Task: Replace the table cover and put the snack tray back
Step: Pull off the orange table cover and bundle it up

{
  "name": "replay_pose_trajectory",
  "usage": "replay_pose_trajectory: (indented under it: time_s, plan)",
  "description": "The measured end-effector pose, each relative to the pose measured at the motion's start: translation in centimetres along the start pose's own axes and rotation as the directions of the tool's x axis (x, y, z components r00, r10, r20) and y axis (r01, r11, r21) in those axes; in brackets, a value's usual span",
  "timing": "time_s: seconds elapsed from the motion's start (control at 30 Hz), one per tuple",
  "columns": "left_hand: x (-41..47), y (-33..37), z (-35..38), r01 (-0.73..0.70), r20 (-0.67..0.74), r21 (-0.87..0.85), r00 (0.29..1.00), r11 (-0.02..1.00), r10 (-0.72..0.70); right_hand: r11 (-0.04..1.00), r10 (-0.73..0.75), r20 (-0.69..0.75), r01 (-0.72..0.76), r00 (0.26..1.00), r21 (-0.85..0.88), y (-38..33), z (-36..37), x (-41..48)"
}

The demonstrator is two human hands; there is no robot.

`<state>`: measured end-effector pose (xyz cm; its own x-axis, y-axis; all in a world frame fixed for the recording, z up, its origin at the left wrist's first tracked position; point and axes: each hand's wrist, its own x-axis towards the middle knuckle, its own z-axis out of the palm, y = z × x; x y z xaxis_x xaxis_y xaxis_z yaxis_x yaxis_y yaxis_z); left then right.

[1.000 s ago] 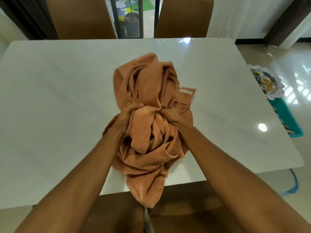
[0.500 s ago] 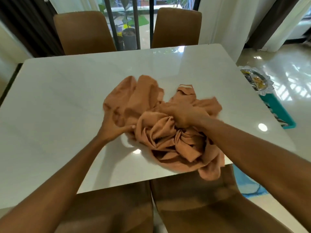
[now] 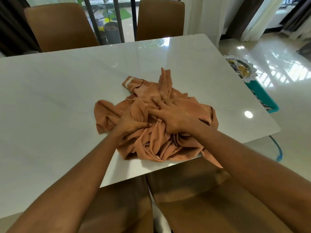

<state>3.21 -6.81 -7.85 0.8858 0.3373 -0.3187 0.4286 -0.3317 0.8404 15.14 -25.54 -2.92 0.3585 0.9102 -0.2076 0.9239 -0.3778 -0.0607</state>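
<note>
So far little has been done: the orange table cover (image 3: 161,147) is bunched in a heap by the near edge of the table (image 3: 50,98), not yet spread out, and the snack tray (image 3: 252,71) is seen off the table, just past its right edge. A fold of the cover is gripped by the left hand (image 3: 129,123). The right hand (image 3: 171,118) is laid flat on top of the heap, fingers spread, with nothing held.

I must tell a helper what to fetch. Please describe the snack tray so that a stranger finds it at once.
Look at the white table. Just past its right edge lies a long teal object, and the snack tray appears to rest on its far end. It is the only silvery dish with a scalloped rim.
</note>
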Motion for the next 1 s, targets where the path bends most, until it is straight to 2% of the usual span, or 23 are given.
replay_pose_trajectory:
  time_s: [0.03,0.07,0.1,0.13,0.17,0.2,0.23,0.27,0.37,0.47,0.53,0.6,0.67,0.7,0.8,0.83,0.9,1.0]
  plan:
    - [0.1,-0.2,0.0,0.004,-0.037,-0.011,0.999,1.000,-0.004,0.990,0.111,-0.065,-0.105,0.992,0.090,0.2,-0.6,-1.1]
    - [0.5,-0.6,-0.1,0.026,-0.061,-0.017,0.998,1.000,-0.026,0.958,0.253,-0.189,-0.218,0.949,0.184,0.4,-0.9,-2.2]
    - [0.6,-0.7,-0.2,0.035,-0.060,-0.024,0.998,0.999,-0.037,0.882,0.446,-0.288,-0.363,0.847,0.300,0.6,-0.3,-3.6]
    - [0.8,-0.8,-0.3,0.046,-0.050,-0.034,0.998,0.998,-0.048,0.739,0.649,-0.289,-0.492,0.704,0.461,0.6,0.1,-4.9]
    - [1.0,-0.9,-0.3,0.035,-0.042,-0.038,0.998,0.999,-0.037,0.519,0.811,-0.160,-0.564,0.563,0.642,1.3,2.5,-5.5]
    - [0.9,-0.9,-0.1,0.015,-0.038,-0.058,0.999,0.998,-0.017,0.288,0.883,0.017,-0.570,0.470,0.770,1.4,4.3,-7.0]
    - [0.9,-0.9,0.0,0.007,-0.033,-0.073,0.999,0.997,-0.010,0.101,0.900,0.165,-0.559,0.404,0.823,1.1,6.8,-8.0]
    - [0.8,-0.9,0.0,-0.010,-0.022,-0.083,1.000,0.996,0.008,0.042,0.893,0.216,-0.551,0.394,0.834,0.6,9.1,-8.6]
    - [1.1,-0.5,-0.3,-0.016,0.099,-0.091,0.995,0.996,0.025,0.139,0.831,0.119,-0.410,0.544,0.902,0.1,6.5,-6.7]
    - [0.5,0.3,0.6,-0.005,0.266,-0.236,0.962,0.972,0.070,0.016,0.693,0.199,-0.290,0.693,0.957,1.5,1.6,-1.2]
    - [0.0,0.5,2.6,0.010,0.307,-0.353,0.946,0.936,0.105,-0.025,0.618,0.237,-0.283,0.749,0.959,4.0,3.8,0.4]
    - [-0.7,0.4,4.2,-0.017,0.262,-0.401,0.956,0.916,0.132,-0.069,0.540,0.230,-0.229,0.810,0.971,5.8,7.3,0.0]
    - [-0.9,0.9,4.9,-0.023,0.220,-0.403,0.968,0.915,0.122,-0.109,0.568,0.240,-0.217,0.788,0.970,3.1,3.5,-2.0]
    - [-1.1,1.2,5.4,-0.025,0.214,-0.391,0.970,0.920,0.117,-0.055,0.563,0.237,-0.250,0.792,0.967,3.0,3.1,-2.7]
    - [-2.1,2.6,7.1,-0.076,0.148,-0.337,0.980,0.939,0.133,0.196,0.578,0.187,-0.358,0.794,0.913,3.0,3.8,-3.8]
    - [-2.5,3.2,7.8,-0.080,0.128,-0.340,0.983,0.937,0.130,0.217,0.591,0.185,-0.376,0.785,0.901,3.4,4.5,-4.3]
    - [-3.5,4.7,8.9,-0.054,0.122,-0.396,0.986,0.917,0.111,0.148,0.550,0.196,-0.326,0.812,0.934,3.7,4.6,-6.1]
    - [-4.4,7.4,11.6,0.024,0.125,-0.487,0.991,0.873,0.042,-0.186,0.463,0.219,-0.148,0.859,0.971,6.0,4.9,-10.0]
